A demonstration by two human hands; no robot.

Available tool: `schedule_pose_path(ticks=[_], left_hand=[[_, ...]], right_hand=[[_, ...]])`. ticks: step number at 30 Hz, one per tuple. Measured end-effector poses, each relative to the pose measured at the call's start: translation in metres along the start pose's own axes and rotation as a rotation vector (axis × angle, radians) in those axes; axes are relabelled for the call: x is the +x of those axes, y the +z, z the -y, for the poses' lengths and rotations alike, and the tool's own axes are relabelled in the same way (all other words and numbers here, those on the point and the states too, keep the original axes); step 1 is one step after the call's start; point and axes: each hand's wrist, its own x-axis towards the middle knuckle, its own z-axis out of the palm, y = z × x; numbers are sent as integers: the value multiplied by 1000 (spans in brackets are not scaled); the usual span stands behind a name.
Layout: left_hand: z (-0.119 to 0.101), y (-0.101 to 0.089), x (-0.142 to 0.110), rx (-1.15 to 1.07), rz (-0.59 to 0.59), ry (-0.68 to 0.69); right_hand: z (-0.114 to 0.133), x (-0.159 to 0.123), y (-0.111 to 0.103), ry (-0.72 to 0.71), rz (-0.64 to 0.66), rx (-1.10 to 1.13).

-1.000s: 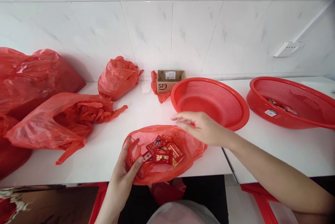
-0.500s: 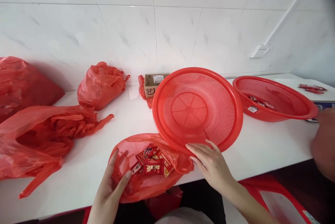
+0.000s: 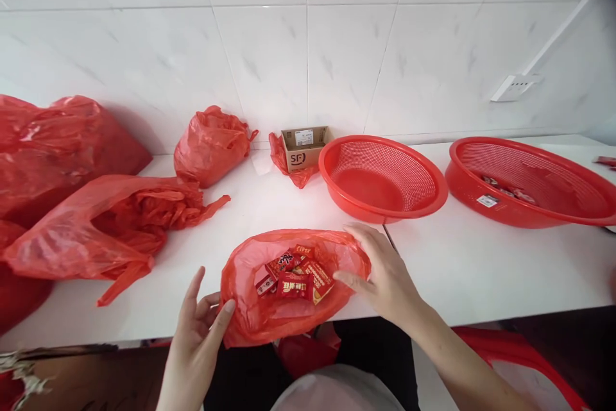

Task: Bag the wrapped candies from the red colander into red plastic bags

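A red plastic bag lies with its mouth spread wide at the front edge of the white table. Inside it are several small red snack packets, some with gold or white print. My left hand grips the bag's left rim between thumb and curled fingers, its index finger sticking up. At the right rim, my right hand has its thumb inside the bag and its fingers around the outside. Behind the bag, a red perforated basket rests flat on the table, apart from both hands.
Another red basket, with a few packets in it, stands at the right. A small cardboard box sits by the tiled wall. Filled red bags and a crumpled open bag take up the left. Below right is a red stool.
The tilted basket has gone from my right hand and now sits flat behind the bag. My right hand has moved onto the bag's right rim. The view has shifted slightly left.
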Motion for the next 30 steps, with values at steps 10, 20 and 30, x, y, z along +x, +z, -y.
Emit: schedule_pose_path(ticks=[10, 20, 30], left_hand=[[-67, -58, 43, 330, 193, -7], [-180, -8, 48, 80, 180, 362], [-178, 2, 65, -257, 343, 368]], right_hand=[[-37, 47, -57, 274, 348, 310], [43, 131, -92, -12, 155, 315], [63, 161, -125, -154, 775, -9]])
